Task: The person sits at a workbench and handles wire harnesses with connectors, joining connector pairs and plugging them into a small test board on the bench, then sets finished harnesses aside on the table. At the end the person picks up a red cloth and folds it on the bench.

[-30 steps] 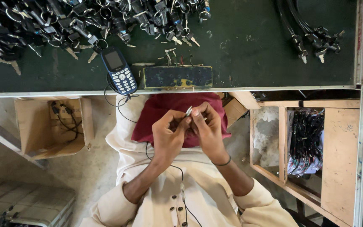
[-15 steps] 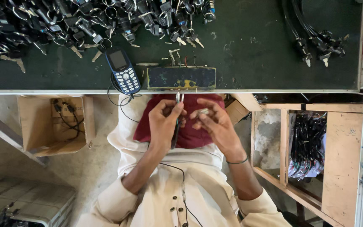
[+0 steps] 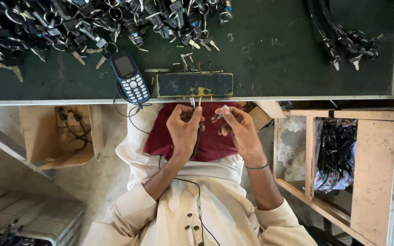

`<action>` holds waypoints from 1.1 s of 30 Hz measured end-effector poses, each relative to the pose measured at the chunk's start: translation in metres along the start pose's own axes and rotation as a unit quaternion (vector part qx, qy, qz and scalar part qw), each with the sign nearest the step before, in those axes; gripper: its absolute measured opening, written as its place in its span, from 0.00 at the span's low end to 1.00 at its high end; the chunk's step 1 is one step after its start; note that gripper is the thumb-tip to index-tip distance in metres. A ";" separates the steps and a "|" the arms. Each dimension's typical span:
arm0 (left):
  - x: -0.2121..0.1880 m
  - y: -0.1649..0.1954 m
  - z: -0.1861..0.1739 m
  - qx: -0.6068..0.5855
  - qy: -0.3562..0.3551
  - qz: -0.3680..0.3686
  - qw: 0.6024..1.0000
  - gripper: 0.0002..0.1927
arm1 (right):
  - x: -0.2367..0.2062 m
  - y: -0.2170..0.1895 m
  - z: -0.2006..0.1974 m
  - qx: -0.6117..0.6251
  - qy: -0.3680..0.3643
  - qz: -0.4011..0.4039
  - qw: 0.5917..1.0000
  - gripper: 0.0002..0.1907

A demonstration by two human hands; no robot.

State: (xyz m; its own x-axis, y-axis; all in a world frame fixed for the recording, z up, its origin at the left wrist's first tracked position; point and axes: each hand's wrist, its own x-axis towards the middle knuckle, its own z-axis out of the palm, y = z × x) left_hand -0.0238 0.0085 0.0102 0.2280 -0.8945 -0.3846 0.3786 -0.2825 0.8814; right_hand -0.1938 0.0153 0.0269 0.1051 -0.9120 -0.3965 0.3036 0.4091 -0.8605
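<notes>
The left hand (image 3: 184, 127) pinches a black cable (image 3: 198, 139), its bare wire ends up by the bench edge; the right hand's (image 3: 239, 130) fingers pinch a small metal piece (image 3: 221, 112). Beyond, wooden compartments hold dark cable bundles (image 3: 336, 155), and glossy keyed switches (image 3: 87, 23) heap on the green bench (image 3: 270, 54).

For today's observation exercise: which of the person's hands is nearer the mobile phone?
Left. The left hand is just beside the mobile phone; the right hand lies beyond it, farther away.

Matt dark-green bench top (image 3: 270, 64), scuffed and dusty, heaped with shiny metal keys and black plastic lock switches (image 3: 83, 23). Glossy blue plastic phone (image 3: 130, 77) at its front edge; below, rough bare wooden shelves (image 3: 372, 173), soft maroon cloth (image 3: 215, 136) over lap.
</notes>
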 end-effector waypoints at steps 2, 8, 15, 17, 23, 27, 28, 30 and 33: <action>-0.001 0.000 0.000 0.014 0.004 -0.004 1.000 0.10 | -0.001 -0.002 0.002 -0.008 0.008 0.013 1.000 0.15; 0.002 -0.004 0.007 -0.002 0.006 0.040 0.999 0.10 | 0.001 -0.010 0.006 -0.064 -0.001 -0.017 0.998 0.15; 0.005 0.001 -0.001 0.134 -0.030 0.198 0.971 0.10 | 0.027 -0.021 0.002 -0.320 -0.103 0.011 0.942 0.18; 0.005 0.004 -0.003 0.162 -0.022 0.212 0.963 0.10 | 0.037 -0.019 0.006 -0.382 -0.115 0.002 0.917 0.19; 0.006 0.005 -0.002 0.166 -0.010 0.190 0.968 0.09 | 0.045 -0.008 0.014 -0.290 -0.084 -0.052 0.952 0.19; 0.009 0.002 -0.002 0.088 -0.027 0.139 0.986 0.09 | 0.037 -0.006 0.009 -0.305 -0.087 -0.008 0.948 0.17; 0.009 0.001 -0.003 0.088 -0.030 0.143 0.985 0.09 | 0.036 -0.006 0.007 -0.302 -0.092 -0.012 0.949 0.17; 0.010 0.000 -0.003 0.088 -0.035 0.150 0.984 0.08 | 0.038 -0.006 0.006 -0.300 -0.094 -0.010 0.949 0.17; 0.010 0.001 -0.003 0.066 -0.039 0.144 0.987 0.09 | 0.043 -0.003 0.010 -0.284 -0.077 0.003 0.956 0.18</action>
State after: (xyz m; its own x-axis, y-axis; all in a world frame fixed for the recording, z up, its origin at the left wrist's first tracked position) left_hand -0.0187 0.0009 0.0062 0.2381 -0.9666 -0.0952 0.1866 -0.0507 0.9811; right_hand -0.1809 -0.0255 0.0159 0.2567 -0.8852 -0.3880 -0.2554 0.3251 -0.9105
